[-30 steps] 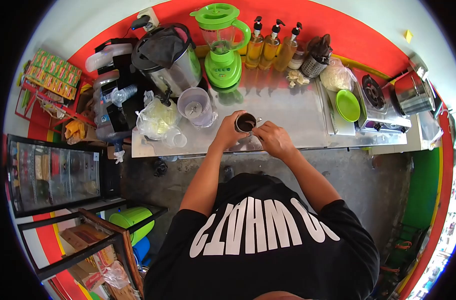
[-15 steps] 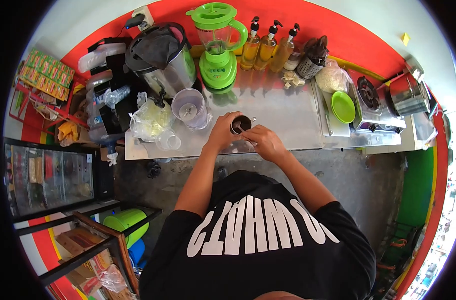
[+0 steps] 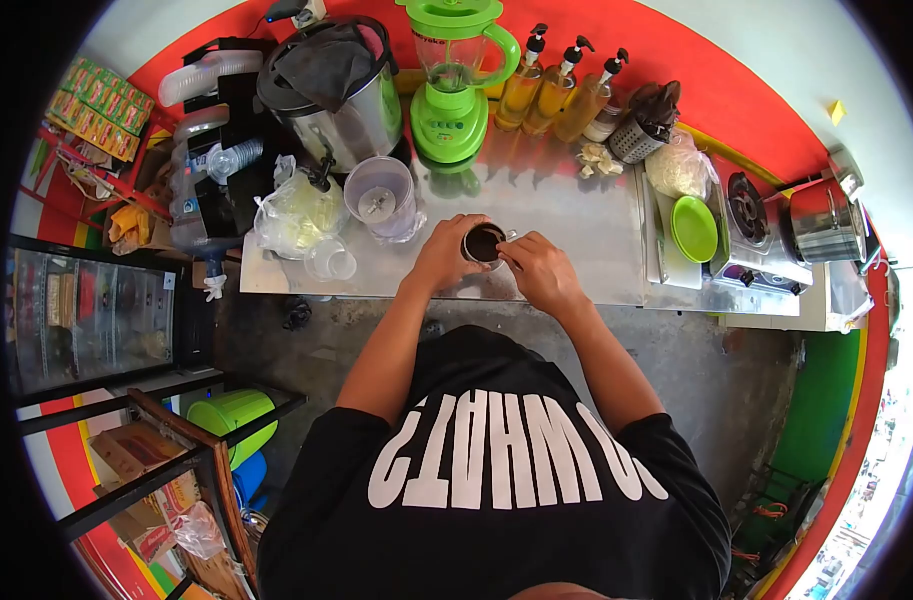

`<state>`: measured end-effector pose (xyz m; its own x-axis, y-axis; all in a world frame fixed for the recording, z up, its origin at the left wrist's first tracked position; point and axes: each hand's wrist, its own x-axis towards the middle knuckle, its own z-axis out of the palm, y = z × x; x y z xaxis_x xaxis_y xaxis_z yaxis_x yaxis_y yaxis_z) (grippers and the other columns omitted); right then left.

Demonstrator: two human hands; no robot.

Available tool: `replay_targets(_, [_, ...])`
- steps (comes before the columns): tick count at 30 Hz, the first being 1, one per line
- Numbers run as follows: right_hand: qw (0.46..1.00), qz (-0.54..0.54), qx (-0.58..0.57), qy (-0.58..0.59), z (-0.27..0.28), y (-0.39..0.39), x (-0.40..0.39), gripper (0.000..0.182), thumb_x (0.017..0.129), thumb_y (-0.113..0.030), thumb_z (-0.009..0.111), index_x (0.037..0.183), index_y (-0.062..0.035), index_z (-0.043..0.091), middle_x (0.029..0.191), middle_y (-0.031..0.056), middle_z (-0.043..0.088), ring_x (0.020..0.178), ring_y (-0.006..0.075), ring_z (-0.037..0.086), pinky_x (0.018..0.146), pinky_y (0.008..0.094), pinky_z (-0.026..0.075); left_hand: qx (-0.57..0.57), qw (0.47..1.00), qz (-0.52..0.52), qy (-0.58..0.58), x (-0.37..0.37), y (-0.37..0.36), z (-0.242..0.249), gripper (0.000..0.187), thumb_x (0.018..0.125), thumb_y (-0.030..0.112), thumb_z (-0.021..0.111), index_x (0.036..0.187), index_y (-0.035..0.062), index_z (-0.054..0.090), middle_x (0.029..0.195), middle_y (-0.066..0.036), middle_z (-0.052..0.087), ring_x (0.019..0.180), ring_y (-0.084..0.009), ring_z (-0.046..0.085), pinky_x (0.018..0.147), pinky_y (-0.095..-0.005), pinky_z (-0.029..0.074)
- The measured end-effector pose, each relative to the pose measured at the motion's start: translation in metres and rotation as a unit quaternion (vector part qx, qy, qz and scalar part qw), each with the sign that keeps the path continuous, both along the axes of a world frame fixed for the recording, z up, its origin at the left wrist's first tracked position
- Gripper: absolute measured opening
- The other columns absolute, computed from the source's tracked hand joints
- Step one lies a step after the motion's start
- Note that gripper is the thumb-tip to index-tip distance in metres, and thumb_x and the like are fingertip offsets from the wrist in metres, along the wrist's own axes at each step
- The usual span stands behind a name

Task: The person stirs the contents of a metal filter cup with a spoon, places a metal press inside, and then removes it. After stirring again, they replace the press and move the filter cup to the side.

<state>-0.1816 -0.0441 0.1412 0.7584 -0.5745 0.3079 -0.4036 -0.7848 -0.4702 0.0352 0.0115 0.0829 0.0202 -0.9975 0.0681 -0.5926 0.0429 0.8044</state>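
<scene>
A small metal mug (image 3: pixel 482 244) with dark contents stands at the front edge of the steel counter, its handle toward the right. My left hand (image 3: pixel 443 254) is closed around the mug's left side. At the right rim, my right hand (image 3: pixel 544 272) pinches a thin spoon that dips into the mug; most of the spoon is hidden by the fingers and the rim. Left of the mug is a clear plastic pitcher (image 3: pixel 380 190), with a clear plastic cup (image 3: pixel 330 258) in front of it.
Behind the mug stand a green blender (image 3: pixel 449 125), several pump bottles (image 3: pixel 551 97) and a large steel dispenser (image 3: pixel 356 125). A plastic bag (image 3: pixel 301 212) lies left. To the right are a green plate (image 3: pixel 694 230), a stove (image 3: pixel 748 205) and a steel pot (image 3: pixel 826 222).
The view has shifted slightly. My right hand has turned and lifted at the mug's rim, so the spoon now shows less. My left hand still holds the mug.
</scene>
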Motion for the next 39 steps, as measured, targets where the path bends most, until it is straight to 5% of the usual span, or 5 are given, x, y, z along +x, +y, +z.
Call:
replay_targets(9, [0.994,0.006,0.063,-0.094,-0.003,-0.005,0.001,0.014,0.094,-0.005,0.073,0.107,-0.0025,0.078,0.094,0.0125,0.076,0.092,0.0335,0.069,0.08,0.0439,0.057,0.008,1.0,0.006,0.017,-0.004,0.001,0.0,0.086,0.065,0.015,0.098,0.142,0.0092,0.061,0.134,-0.014,0.066,0.126,-0.0391,0.06,0.11,-0.0466,0.047])
replay_targets(18, [1.0,0.015,-0.015,0.013,-0.006,0.009,-0.003,0.022,0.084,-0.002,0.071,0.105,-0.0083,0.076,0.094,0.0102,0.075,0.092,0.0304,0.069,0.079,0.0432,0.059,-0.007,0.999,0.035,0.002,-0.01,0.004,-0.009,0.085,0.066,0.018,0.097,0.143,0.0157,0.06,0.138,-0.006,0.066,0.127,-0.0384,0.058,0.109,-0.0468,0.05])
replay_targets(20, [1.0,0.015,0.023,0.005,-0.006,0.008,-0.003,0.019,0.087,-0.005,0.072,0.106,-0.008,0.076,0.095,0.011,0.075,0.093,0.031,0.069,0.079,0.0438,0.058,-0.006,0.999,0.046,0.015,-0.013,0.004,-0.011,0.089,0.065,0.015,0.098,0.145,0.0115,0.059,0.137,-0.014,0.066,0.127,-0.039,0.06,0.11,-0.0481,0.048])
replay_targets(27, [0.998,0.01,0.032,-0.061,-0.004,-0.021,-0.004,0.014,0.093,-0.011,0.072,0.106,-0.0088,0.076,0.098,0.0095,0.077,0.095,0.0314,0.069,0.081,0.0445,0.058,0.021,0.994,0.093,-0.047,-0.028,0.011,0.013,0.097,0.067,0.011,0.096,0.153,0.0183,0.052,0.138,-0.009,0.065,0.131,-0.0392,0.057,0.11,-0.0477,0.049])
replay_targets(39, [0.998,0.006,0.043,-0.05,-0.016,-0.012,-0.002,0.011,0.096,-0.016,0.07,0.103,-0.0092,0.076,0.095,0.0091,0.077,0.095,0.0304,0.069,0.082,0.0441,0.058,-0.007,0.997,0.071,0.01,-0.018,0.007,-0.01,0.088,0.068,0.01,0.095,0.147,0.0096,0.057,0.136,-0.012,0.064,0.128,-0.037,0.06,0.111,-0.0448,0.049])
